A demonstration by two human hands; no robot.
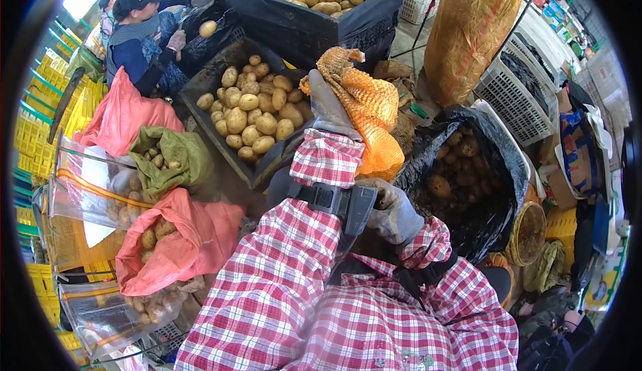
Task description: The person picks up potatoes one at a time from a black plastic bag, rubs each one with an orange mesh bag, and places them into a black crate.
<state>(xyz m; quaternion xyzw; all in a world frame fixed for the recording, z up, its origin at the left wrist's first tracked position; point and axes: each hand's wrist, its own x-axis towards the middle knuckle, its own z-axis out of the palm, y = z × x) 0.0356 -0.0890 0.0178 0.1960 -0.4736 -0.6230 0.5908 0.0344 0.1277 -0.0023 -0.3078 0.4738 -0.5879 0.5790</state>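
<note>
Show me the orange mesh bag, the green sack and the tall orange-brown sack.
Orange mesh bag [373,109]: head view, on the middle of its netting.
Green sack [184,165]: head view, on its outer side.
Tall orange-brown sack [467,36]: head view, on its front.

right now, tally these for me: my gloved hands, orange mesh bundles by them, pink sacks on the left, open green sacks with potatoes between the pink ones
gloved hands: 2 (left, right)
orange mesh bundle: 1
pink sacks: 2 (upper, lower)
open green sack: 1
total: 6
</note>
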